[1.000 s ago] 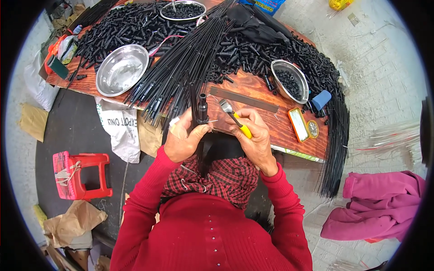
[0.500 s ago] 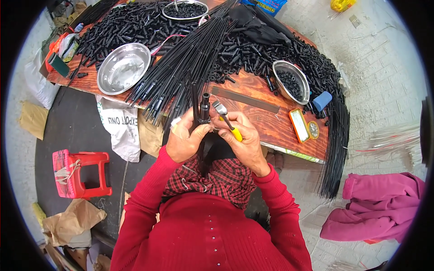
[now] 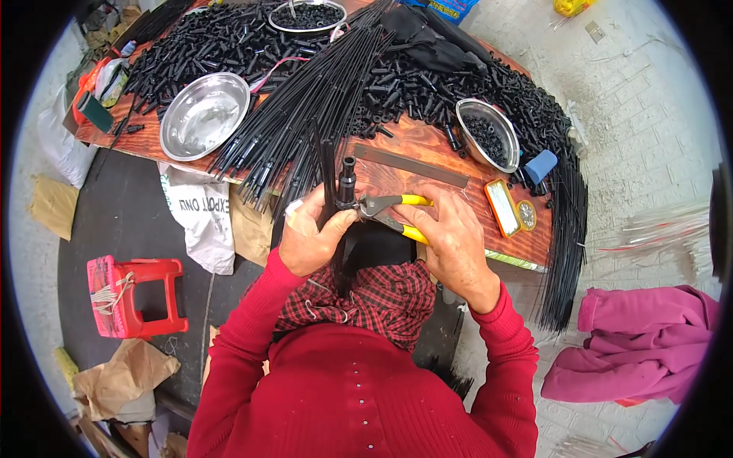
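My left hand (image 3: 311, 238) is closed around a stepped black tube fitting (image 3: 347, 183), which stands upright above the fingers. Some long thin black rods (image 3: 328, 172) rise right beside it in the same grip. Closed on a pair of yellow-handled pliers (image 3: 376, 205), my right hand (image 3: 460, 238) keeps the two handles spread. The jaws point left and meet the base of the fitting near my left thumb; what lies between them is too small to make out.
Beyond my hands, a wooden table (image 3: 427, 145) carries a big heap of black fittings (image 3: 237, 42) and a thick bundle of black rods (image 3: 305, 114). Metal bowls (image 3: 202, 122), a flat metal strip (image 3: 412, 166), an open tin (image 3: 502, 210) and a blue cup (image 3: 540, 166) sit there. A red stool (image 3: 126, 305) is at left.
The pliers, upright in my right hand before, have turned sideways with their handles spread and jaws at the fitting. My right hand has shifted right; the left has barely moved.
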The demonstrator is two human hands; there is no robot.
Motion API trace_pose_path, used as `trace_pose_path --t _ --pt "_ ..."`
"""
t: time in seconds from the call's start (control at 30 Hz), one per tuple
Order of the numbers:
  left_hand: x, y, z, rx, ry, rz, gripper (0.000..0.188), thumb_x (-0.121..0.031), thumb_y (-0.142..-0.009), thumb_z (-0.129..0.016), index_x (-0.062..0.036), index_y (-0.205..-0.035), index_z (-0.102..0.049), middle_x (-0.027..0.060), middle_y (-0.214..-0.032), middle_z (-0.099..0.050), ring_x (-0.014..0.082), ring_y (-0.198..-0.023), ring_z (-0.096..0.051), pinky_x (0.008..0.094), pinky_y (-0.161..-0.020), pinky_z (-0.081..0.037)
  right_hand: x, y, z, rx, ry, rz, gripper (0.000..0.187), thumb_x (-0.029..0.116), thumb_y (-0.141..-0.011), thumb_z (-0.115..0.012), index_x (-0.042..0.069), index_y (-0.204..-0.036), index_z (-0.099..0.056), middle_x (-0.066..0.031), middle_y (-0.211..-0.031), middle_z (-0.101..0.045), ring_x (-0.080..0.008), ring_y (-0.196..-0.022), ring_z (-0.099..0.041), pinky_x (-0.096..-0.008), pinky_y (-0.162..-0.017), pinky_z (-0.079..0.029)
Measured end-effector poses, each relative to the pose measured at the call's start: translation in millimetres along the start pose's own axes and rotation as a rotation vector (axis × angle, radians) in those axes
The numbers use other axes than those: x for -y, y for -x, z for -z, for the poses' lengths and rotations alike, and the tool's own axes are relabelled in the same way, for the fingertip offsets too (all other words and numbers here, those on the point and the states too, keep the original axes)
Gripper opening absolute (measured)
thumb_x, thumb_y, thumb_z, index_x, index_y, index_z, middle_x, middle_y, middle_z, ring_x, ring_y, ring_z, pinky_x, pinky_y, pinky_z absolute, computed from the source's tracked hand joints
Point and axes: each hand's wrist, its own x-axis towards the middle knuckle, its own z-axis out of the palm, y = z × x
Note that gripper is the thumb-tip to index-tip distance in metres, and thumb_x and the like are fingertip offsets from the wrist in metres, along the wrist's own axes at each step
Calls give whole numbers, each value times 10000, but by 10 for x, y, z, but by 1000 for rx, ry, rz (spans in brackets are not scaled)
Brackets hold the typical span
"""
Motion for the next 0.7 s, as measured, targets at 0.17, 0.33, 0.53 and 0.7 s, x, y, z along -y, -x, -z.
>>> trace_pose_path --t 0.17,0.33,0.53,0.7 --pt "21 10 28 7 -32 15 264 -21 -890 -572 20 -1149 -542 49 -977 -626 106 -897 -587 257 -823 -472 -4 7 50 21 34 31 383 0 -672 -642 108 -1039 -671 -109 -1096 -572 -310 -964 -562 -400 -808 -460" --pt "32 -8 58 56 -33 7 243 -14 -886 -573 17 -1126 -547 36 -978 -616 103 -901 -580 254 -825 -463 -52 20 81 63 20 44 397 -9 -688 -619 123 -1059 -664 -101 -1072 -566 -301 -937 -552 -396 -794 -455" --pt "18 15 28 38 173 83 269 5 -879 -580 13 -1146 -547 42 -991 -623 103 -911 -586 253 -833 -464 -106 10 58 182 -158 -5 438 -37 -692 -594 133 -1092 -652 -104 -1111 -552 -307 -1007 -551 -409 -823 -450" --pt "22 -22 36 46 144 79 285 8 -875 -587 13 -1158 -551 44 -1006 -627 104 -915 -588 254 -839 -465 -144 24 -39 59 68 85 479 -30 -691 -599 134 -1140 -620 -118 -1203 -525 -326 -1109 -522 -475 -945 -415"
